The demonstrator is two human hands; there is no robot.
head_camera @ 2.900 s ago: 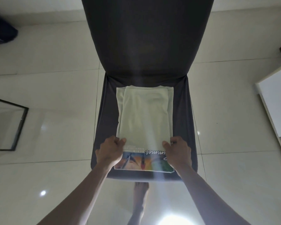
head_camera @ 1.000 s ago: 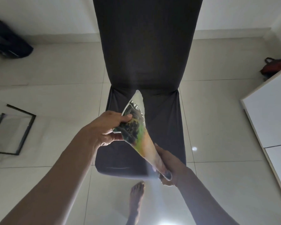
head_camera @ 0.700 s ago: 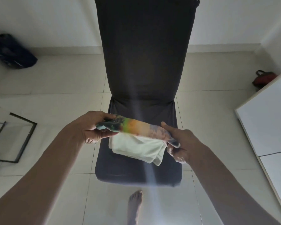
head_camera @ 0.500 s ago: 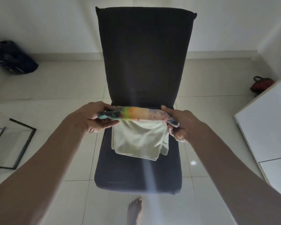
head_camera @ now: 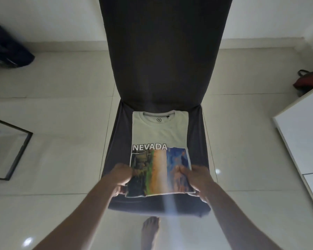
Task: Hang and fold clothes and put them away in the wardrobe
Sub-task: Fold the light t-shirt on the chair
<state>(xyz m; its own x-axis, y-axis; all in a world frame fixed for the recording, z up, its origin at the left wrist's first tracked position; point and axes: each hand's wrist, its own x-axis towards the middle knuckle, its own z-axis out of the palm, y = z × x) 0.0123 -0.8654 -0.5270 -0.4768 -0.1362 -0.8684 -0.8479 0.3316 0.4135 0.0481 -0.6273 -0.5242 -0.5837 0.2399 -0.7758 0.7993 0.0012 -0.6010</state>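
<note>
- Both forearms reach forward and down from the bottom corners of the view to the front of the chair, bare, meeting the near end of the T-shirt.
- The left hand grips the shirt's near left edge, fingers curled round the fold with the knuckles up; the fingertips are tucked out of sight under the cloth.
- The right hand pinches the near right edge, thumb on top of the print and the other fingers curled below.
- The T-shirt lies folded into a narrow rectangle on the chair seat, collar toward the chair back, near end lifted a little off the seat in the two hands.
- Its cloth is a pale, soft knit with a ribbed round collar and a small round label inside the neck. "NEVADA" runs across it in white block letters, above a square print in dark green, orange and blue bands.
- The chair wears a dark, matte, stretchy cover, smooth over a tall back that tapers toward the seat; the top of the back is cut off by the frame.
- A pale streak of glare runs down over the print and the seat's front edge, blurring both.
- Glossy pale floor tiles surround the chair; a bare foot stands just in front of it.
- Left of the chair lie a dark bag and a thin black frame, both partly cut off and dim.
- Right of the chair are a reddish bag and a white panel, whose nature is unclear.
</note>
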